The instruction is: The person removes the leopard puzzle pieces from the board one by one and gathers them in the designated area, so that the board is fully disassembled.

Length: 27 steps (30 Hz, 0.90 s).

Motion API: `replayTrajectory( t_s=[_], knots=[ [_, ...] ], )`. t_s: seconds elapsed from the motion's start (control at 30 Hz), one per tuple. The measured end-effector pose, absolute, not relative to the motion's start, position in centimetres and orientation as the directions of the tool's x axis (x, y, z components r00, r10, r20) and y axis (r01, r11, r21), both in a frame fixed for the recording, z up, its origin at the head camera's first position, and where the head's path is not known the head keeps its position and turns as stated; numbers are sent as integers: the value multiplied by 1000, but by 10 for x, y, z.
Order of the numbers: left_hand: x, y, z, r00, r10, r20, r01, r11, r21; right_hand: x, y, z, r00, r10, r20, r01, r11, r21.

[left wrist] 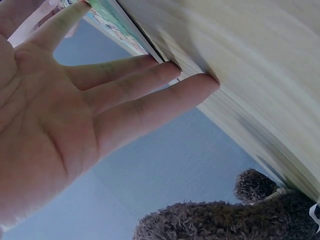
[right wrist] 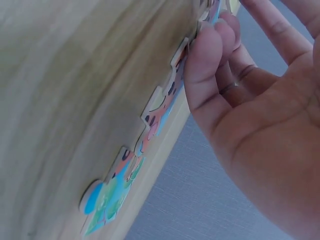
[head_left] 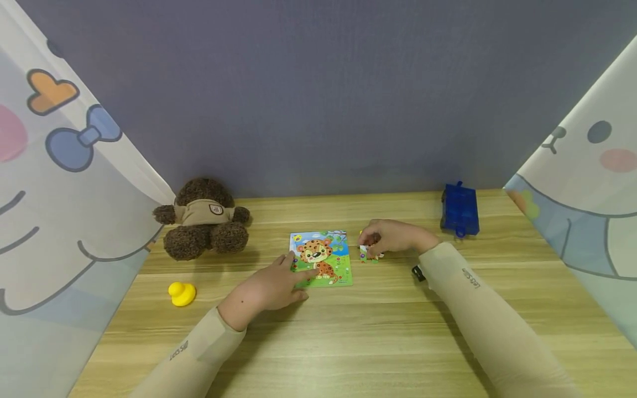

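A square picture board (head_left: 343, 271) with a cartoon leopard lies on the wooden table. My left hand (head_left: 276, 283) rests at its left side with spread, straight fingers, the index finger lying across the picture. In the left wrist view, the fingertips of the left hand (left wrist: 75, 110) touch the board's edge and the tabletop. To the right of the board, my right hand (head_left: 393, 236) bends its fingers over puzzle pieces (head_left: 365, 256). The right wrist view has the right hand (right wrist: 270, 100) pinching a piece at the top, partly hidden by fingers; more pieces (right wrist: 117, 192) lie in a row.
A brown teddy bear (head_left: 205, 213) in a tan shirt sits at the back left, with a yellow rubber duck (head_left: 182, 294) nearer. At the back right stands a blue toy cart (head_left: 460, 210). A small black object (head_left: 418, 273) lies by the right sleeve. A grey partition rises behind.
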State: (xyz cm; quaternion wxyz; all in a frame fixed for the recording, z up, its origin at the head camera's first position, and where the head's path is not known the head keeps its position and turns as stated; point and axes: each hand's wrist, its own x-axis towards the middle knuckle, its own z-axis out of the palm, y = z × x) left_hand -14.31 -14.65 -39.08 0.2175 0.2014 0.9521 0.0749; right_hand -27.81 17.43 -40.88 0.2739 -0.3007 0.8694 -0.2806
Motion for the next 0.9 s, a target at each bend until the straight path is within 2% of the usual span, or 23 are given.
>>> replayTrajectory(
  t_s=[0.37, 0.6, 0.77, 0.9],
  knots=[
    [-143, -147, -389, -822, 423, -380, 353, 904, 241, -276, 174, -408, -677, -669, -305, -359, 663, -657],
    [-144, -146, -389, -823, 424, -378, 353, 903, 245, -276, 174, -400, -723, -670, -170, -441, 637, -633],
    [-144, -146, -388, -823, 422, -379, 352, 904, 243, -275, 168, -390, -773, -627, -95, -430, 628, -649],
    [-144, -146, -389, -822, 420, -385, 353, 906, 236, -272, 156, -383, -783, -618, -62, -426, 607, -670]
  ],
)
